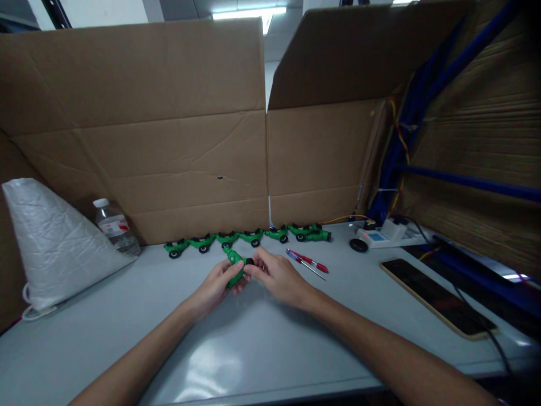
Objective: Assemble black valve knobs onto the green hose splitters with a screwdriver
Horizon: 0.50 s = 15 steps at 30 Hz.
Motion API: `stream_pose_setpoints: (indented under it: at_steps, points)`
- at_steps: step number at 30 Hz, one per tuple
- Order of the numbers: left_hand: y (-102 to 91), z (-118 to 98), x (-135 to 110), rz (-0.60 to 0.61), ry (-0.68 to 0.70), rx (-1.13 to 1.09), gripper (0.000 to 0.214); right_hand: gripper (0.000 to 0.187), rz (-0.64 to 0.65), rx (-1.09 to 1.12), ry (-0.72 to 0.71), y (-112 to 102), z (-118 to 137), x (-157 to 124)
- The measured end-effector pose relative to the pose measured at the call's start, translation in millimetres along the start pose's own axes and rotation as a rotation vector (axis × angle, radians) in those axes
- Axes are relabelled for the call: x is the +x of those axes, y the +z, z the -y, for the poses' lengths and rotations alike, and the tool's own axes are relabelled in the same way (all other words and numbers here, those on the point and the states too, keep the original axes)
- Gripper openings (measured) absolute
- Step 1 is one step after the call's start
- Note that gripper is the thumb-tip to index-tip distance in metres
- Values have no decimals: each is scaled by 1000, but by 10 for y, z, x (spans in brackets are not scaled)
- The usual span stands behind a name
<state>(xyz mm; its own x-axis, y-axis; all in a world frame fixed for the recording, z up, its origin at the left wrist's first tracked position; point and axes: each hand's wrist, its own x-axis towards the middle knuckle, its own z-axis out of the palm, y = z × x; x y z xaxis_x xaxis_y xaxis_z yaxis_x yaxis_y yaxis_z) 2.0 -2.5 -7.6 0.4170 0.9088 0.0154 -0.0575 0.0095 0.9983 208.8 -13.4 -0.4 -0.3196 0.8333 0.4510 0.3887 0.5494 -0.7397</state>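
Observation:
A green toy vehicle (233, 258) is held above the table, tilted, between my two hands. My left hand (218, 282) is closed around its body, thumb on top. My right hand (274, 273) pinches at a small black wheel (249, 261) on the toy's right side; the fingertips partly cover it. Behind the hands stands a row of several similar green toy vehicles (252, 238) with black wheels, along the cardboard wall.
Right of my hands lie a red pen (315, 263) and a thin pen-like tool (305, 264). Farther right are a black disc (359, 245), a power strip (384, 235) and a phone (437, 296). A white bag (63, 242) and a plastic bottle (115, 225) stand left. Cardboard (181, 158) encloses the back.

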Motion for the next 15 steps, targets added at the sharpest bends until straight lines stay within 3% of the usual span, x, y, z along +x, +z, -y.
stream_pose_setpoints:
  at_steps: [3,6,8,10,12,13,15]
  points:
    - [-20,-16,-7,-18,82,114,49,48,68,184,150,21,18,32]
    - [-39,-37,-11,-16,181,232,52,57,265,473,428,30,55,60]
    - [-38,-54,-12,-13,219,264,53,59,365,526,549,-6,69,73]
    - [-23,-70,-12,-22,210,270,54,64,347,375,530,-93,50,87]
    - [-4,-82,-9,-50,175,246,55,64,218,26,405,-228,-11,107]
    - [3,-85,-5,-73,156,223,56,52,116,-213,329,-305,-56,117]
    - [4,-81,6,-126,124,152,56,32,36,-588,281,-456,-157,134]
